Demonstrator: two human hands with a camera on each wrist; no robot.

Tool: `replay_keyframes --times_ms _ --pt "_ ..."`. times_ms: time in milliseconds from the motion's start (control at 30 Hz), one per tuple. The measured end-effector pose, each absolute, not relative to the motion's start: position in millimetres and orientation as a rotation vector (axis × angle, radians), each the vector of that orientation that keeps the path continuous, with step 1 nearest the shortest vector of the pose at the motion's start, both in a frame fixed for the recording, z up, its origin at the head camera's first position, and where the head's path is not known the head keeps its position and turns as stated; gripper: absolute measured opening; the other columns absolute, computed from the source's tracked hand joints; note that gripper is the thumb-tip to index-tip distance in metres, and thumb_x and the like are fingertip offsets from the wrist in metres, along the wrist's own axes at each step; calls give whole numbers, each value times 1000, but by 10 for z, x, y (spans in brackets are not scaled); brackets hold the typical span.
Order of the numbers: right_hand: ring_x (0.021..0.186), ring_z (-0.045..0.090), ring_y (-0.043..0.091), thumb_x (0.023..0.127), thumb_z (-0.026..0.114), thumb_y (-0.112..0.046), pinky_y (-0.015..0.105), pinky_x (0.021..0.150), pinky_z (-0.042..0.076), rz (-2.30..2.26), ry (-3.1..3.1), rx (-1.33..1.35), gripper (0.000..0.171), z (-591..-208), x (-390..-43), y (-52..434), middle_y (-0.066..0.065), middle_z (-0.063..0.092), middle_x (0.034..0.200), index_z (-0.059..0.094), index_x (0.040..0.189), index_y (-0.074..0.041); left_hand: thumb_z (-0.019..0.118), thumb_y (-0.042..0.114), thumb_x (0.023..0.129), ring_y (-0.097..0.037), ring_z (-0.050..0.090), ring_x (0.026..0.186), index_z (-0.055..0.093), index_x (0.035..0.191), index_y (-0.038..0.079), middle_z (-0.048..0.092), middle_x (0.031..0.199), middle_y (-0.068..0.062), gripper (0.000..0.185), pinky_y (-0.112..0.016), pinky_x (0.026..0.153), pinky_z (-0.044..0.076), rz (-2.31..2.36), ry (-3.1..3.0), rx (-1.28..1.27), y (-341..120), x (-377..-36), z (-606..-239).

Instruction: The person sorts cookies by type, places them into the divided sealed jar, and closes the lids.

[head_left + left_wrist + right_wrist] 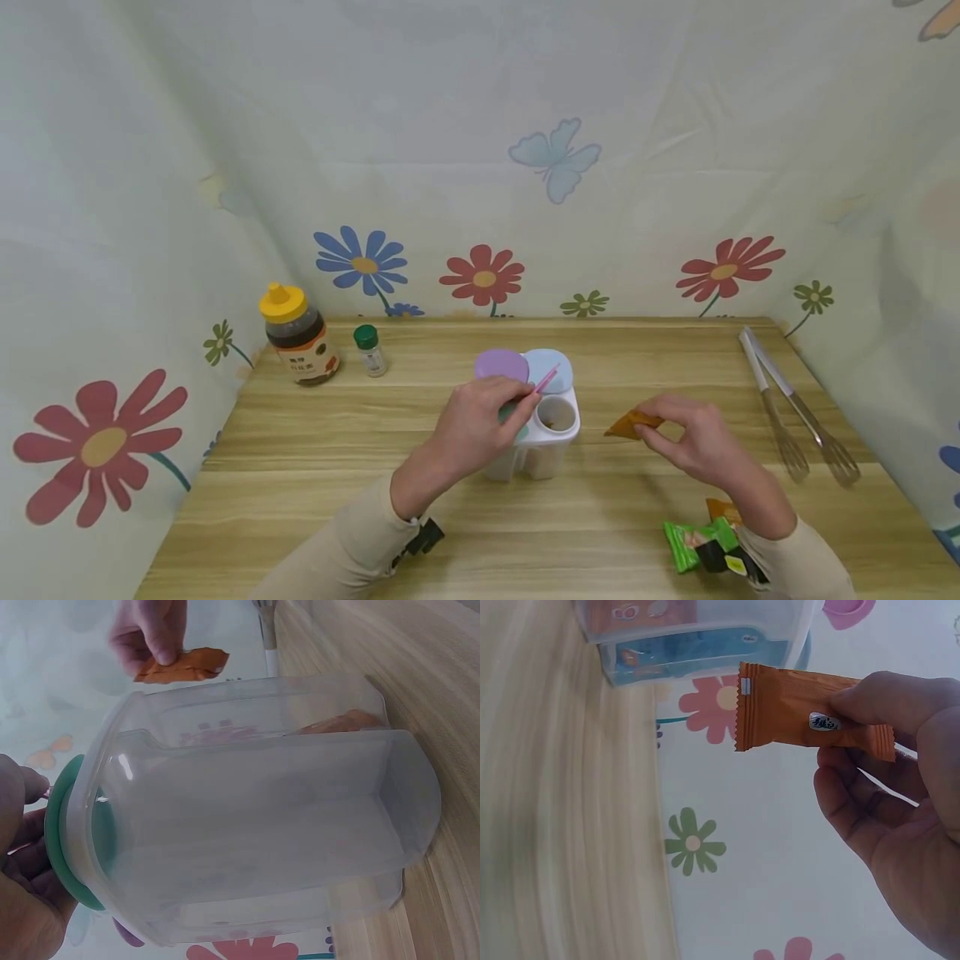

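Observation:
In the middle of the table stands a clear four-compartment box (pixel 546 462) with a white top. Purple (pixel 500 365), blue (pixel 538 367) and green lids (pixel 66 832) cover three openings; the front right one is uncovered. An orange packet (pixel 341 722) lies low inside one compartment. Above the top, my left hand (pixel 476 425) pinches a small pink lid (pixel 546 379), seen edge-on. To the right of the box, my right hand (pixel 697 442) holds an orange wrapped snack packet (pixel 787 709) between thumb and fingers, its serrated end toward the box.
A green packet (pixel 681 546) and another orange packet (pixel 722 510) lie near my right forearm. Metal tongs (pixel 783 396) rest at the right. Back left stand a yellow-capped jar (pixel 302 342) and a green-capped shaker (pixel 371 352). A flower-printed curtain (pixel 450 192) hangs behind the table.

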State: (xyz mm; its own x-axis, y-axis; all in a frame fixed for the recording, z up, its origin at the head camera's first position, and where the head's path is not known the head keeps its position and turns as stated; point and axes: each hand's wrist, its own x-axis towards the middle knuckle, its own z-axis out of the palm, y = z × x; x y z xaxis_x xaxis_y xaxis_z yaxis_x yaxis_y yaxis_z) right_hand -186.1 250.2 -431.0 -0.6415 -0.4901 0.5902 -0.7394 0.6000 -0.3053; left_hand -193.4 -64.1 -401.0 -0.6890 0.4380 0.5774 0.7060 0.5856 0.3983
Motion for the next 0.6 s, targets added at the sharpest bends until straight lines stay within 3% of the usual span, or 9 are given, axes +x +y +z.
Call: replay_keyframes --times_ms 233,600 --pt "74 66 8 68 78 8 11 69 52 805 -2346 1006 30 -4193 -1857 2453 0 71 86 71 92 -9 71 22 90 -3 64 74 75 95 13 73 85 4 11 -20 67 55 -863 -2379 -920 -639 -1939 -4010" --pt "76 67 11 69 78 10 12 74 52 875 -2297 1004 37 -4042 -1821 2338 -1 71 91 70 98 -11 70 23 91 -2 62 73 75 95 13 72 85 5 12 -19 67 54 -863 -2394 -918 -639 -1933 -4023"
